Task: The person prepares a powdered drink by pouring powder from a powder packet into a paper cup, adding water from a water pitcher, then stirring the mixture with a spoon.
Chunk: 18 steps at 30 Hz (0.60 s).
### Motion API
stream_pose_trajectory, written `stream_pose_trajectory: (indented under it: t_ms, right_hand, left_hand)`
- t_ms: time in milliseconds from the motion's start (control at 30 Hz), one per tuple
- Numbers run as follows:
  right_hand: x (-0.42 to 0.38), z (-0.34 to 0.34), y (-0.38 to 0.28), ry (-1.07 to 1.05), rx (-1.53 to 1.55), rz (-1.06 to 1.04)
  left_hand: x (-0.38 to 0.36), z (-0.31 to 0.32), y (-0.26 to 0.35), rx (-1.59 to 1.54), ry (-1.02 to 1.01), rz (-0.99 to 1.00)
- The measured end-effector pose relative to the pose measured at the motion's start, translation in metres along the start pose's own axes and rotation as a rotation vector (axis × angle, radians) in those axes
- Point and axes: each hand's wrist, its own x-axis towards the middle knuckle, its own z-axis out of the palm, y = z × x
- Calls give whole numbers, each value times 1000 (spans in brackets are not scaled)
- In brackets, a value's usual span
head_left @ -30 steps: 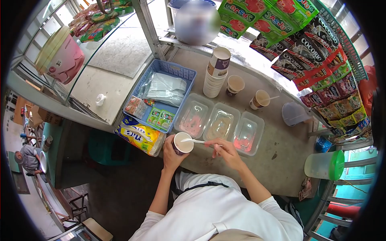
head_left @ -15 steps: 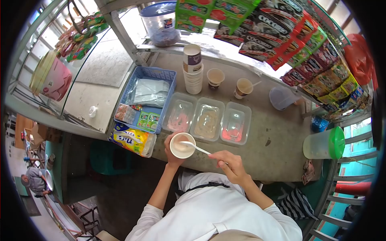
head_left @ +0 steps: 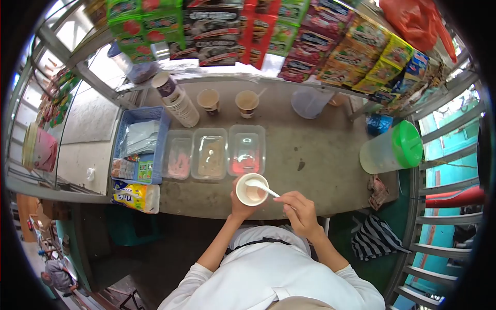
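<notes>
A paper cup (head_left: 251, 189) with a pale pinkish content is held by my left hand (head_left: 239, 203), its fingers wrapped round the side. My right hand (head_left: 301, 213) pinches the handle of a white plastic spoon (head_left: 262, 187), whose bowl is inside the cup near the rim. Just beyond the cup, three clear plastic containers stand in a row: one with pink bits (head_left: 179, 155), one with a brownish content (head_left: 209, 153) and one with red-pink pieces (head_left: 247, 151). Farther back are a filled cup (head_left: 208, 101) and another cup with a spoon in it (head_left: 247, 104).
A leaning stack of cups (head_left: 181, 107) and a blue basket (head_left: 120, 145) are on the left, with a yellow tissue pack (head_left: 135, 196) below. A green-lidded pitcher (head_left: 382, 150) lies tilted at the right, near a crumpled cloth (head_left: 378, 191). Sachets (head_left: 214, 31) hang overhead.
The view has turned right, so the table items appear farther left. The spoon's bowl now sits higher in the cup, toward its far rim. Both hands keep their hold.
</notes>
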Motion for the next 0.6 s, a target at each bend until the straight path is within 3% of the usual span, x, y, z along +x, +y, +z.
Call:
stream_pose_trajectory:
  t_ms: [67,200,233,333,467,600]
  right_hand:
    - [-11,-17,5,46,-10,35]
    - [-26,-48,17,133,-52,66]
    - [-33,-54,21,155,-47,78]
    - [-42,-76,31,191,-75,81]
    - [-46,-101,43,238,-26,178]
    - [-48,-122,72,238,15,247]
  left_hand:
    - [-8,21,2,-15,-119,47]
    - [-13,59,4,-8,-150,38]
    - [-13,68,6,-17,-268,103]
    - [-7,99,14,-107,-172,22]
    - [-7,139,12,-120,-335,198]
    - [0,163,9,-94,-363,127]
